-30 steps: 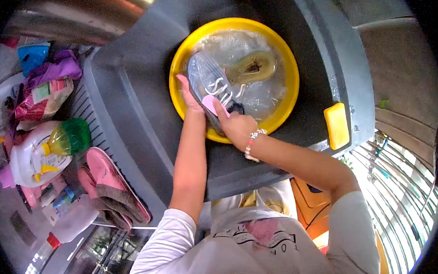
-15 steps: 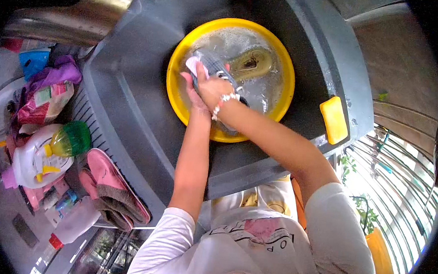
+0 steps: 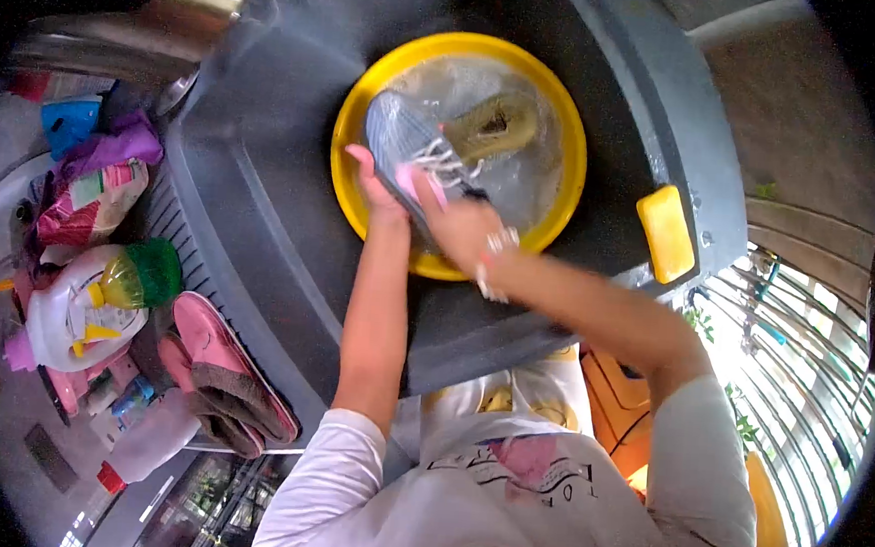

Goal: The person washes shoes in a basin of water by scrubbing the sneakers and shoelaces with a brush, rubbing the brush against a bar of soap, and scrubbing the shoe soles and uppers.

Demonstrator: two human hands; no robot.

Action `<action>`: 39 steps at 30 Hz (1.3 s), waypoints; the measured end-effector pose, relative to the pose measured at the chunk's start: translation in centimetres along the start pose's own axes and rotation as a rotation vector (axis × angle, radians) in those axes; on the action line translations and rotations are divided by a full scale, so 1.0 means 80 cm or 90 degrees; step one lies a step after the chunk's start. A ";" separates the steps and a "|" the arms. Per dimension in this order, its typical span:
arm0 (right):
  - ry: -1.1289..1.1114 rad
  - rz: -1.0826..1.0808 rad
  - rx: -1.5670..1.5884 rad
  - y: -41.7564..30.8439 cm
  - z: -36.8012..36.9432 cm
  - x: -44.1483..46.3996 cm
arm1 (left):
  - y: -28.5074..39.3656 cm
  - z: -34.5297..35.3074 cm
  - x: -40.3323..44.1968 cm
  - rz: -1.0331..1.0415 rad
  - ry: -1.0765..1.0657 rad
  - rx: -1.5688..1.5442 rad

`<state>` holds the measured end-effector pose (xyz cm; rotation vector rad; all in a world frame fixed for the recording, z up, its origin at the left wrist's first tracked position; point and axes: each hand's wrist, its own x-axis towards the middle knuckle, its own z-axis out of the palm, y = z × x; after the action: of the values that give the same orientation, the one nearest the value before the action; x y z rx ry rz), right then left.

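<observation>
A grey-blue shoe (image 3: pixel 398 131) with white laces is held tilted over soapy water in a yellow basin (image 3: pixel 575 172). My left hand (image 3: pixel 380 192) grips the shoe from its left side and underneath, thumb sticking out. In my right hand (image 3: pixel 460 230), slightly blurred, a pink brush or pad (image 3: pixel 423 186) is pressed against the shoe's side near the laces. An olive-coloured shoe (image 3: pixel 502 125) lies in the water beside the grey-blue one, its heel end to the upper right.
The basin sits inside a dark grey sink (image 3: pixel 281 204). A yellow sponge (image 3: pixel 666 234) rests on its right ledge. To the left are pink shoes (image 3: pixel 217 355), a white jug (image 3: pixel 59 321), a green-and-yellow bottle (image 3: pixel 142 273) and a blue object (image 3: pixel 69 126).
My right hand first slid with the pink thing up toward the shoe's toe, then back down to the laces. My left hand stayed around the shoe.
</observation>
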<state>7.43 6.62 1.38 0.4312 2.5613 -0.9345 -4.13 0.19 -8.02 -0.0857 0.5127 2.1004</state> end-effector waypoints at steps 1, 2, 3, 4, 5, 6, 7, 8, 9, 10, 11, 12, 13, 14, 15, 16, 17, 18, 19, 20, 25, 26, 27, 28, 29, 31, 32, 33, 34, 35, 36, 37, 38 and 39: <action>0.222 -0.081 -0.023 -0.001 0.002 0.031 | -0.006 0.014 -0.003 -0.015 0.047 -0.037; 0.225 -0.078 -0.022 -0.008 0.000 0.048 | -0.013 0.034 -0.001 -0.018 0.045 -0.035; 0.204 -0.057 -0.010 -0.015 -0.006 0.062 | -0.019 0.058 0.000 0.026 0.087 0.006; 0.182 -0.035 0.005 -0.023 -0.015 0.066 | -0.019 0.069 -0.001 0.070 0.132 0.049; 0.114 -0.080 -0.003 -0.022 -0.011 0.026 | -0.007 0.007 0.003 0.011 0.033 -0.030; 0.079 -0.025 0.023 -0.012 0.016 -0.009 | 0.007 0.006 0.003 0.011 0.031 -0.030; 0.053 -0.027 -0.018 -0.004 0.024 -0.026 | 0.017 0.007 0.000 0.014 0.007 0.030; 0.027 -0.028 -0.063 0.004 0.027 -0.034 | 0.017 0.006 0.001 0.019 -0.017 0.088; 0.080 -0.045 -0.051 0.004 0.014 -0.011 | 0.011 0.002 0.003 0.014 -0.005 0.103; 0.133 -0.058 -0.029 -0.004 0.005 0.013 | 0.003 -0.003 0.002 -0.023 0.029 -0.003; 0.136 -0.056 -0.027 -0.009 0.009 0.021 | -0.006 0.008 0.002 -0.008 0.044 0.020; 0.171 -0.073 -0.035 -0.010 0.017 0.032 | -0.010 0.019 0.005 0.012 0.056 0.040; 0.205 -0.092 -0.039 -0.015 0.022 0.041 | -0.008 0.016 0.004 0.014 0.054 0.043; 0.237 -0.109 -0.044 -0.015 0.027 0.046 | -0.005 0.011 0.002 0.038 0.046 0.025; 0.145 -0.037 0.019 -0.023 0.013 -0.006 | -0.001 0.007 0.002 0.062 0.038 0.006; 0.097 -0.018 -0.019 -0.015 0.025 -0.033 | 0.004 0.009 0.003 0.064 0.036 0.004; 0.096 -0.024 -0.017 -0.010 0.021 -0.026 | 0.006 0.014 0.007 0.046 0.023 0.023; 0.091 -0.027 -0.006 -0.007 0.016 -0.018 | 0.007 0.014 0.003 0.022 0.018 0.045; 0.177 -0.052 -0.013 -0.014 -0.001 0.009 | 0.003 0.001 0.002 -0.041 -0.006 -0.021; 0.274 -0.078 -0.029 -0.022 -0.022 0.051 | -0.004 0.013 0.001 -0.046 -0.006 -0.018; 0.044 0.016 -0.001 -0.011 0.017 -0.030 | 0.015 0.023 0.002 0.050 0.030 0.030; 0.040 0.013 -0.007 -0.008 0.014 -0.023 | 0.017 0.024 -0.003 0.032 0.005 0.060; 0.100 0.004 -0.021 -0.005 0.009 -0.011 | 0.011 0.011 0.004 0.043 0.035 0.102; 0.159 0.001 -0.025 -0.006 0.005 0.001 | 0.005 0.016 0.000 -0.004 0.003 0.077; 0.236 -0.076 -0.046 -0.010 -0.015 0.034 | -0.005 0.028 -0.005 -0.003 0.020 0.059; 0.288 -0.072 -0.050 -0.014 -0.013 0.047 | -0.014 0.038 -0.001 0.005 0.025 0.036; 0.330 -0.069 -0.042 -0.018 -0.008 0.046 | -0.009 0.035 -0.006 0.012 0.038 0.027; 0.171 -0.029 -0.012 -0.019 -0.008 0.009 | -0.003 0.032 -0.006 0.019 0.046 0.017; 0.011 0.010 0.015 -0.017 -0.008 -0.027 | 0.003 0.030 -0.007 0.019 0.042 0.015; 0.004 0.012 -0.001 -0.008 -0.010 -0.024 | 0.008 0.027 -0.005 0.000 0.025 0.073; -0.005 0.013 -0.011 0.000 -0.010 -0.019 | 0.007 0.023 -0.005 -0.021 0.013 0.134; 0.124 -0.007 -0.022 0.003 -0.014 0.008 | -0.002 0.020 -0.002 -0.031 0.040 0.140; 0.257 -0.025 -0.034 0.004 -0.021 0.049 | -0.017 0.027 -0.006 -0.028 0.101 0.121; 0.220 0.031 0.039 -0.002 -0.034 0.075 | -0.015 0.028 -0.003 -0.029 0.098 0.124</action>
<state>1.43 9.18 0.71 0.7261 2.8166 -0.9979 -2.68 1.40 -6.31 -0.1451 0.7983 1.9984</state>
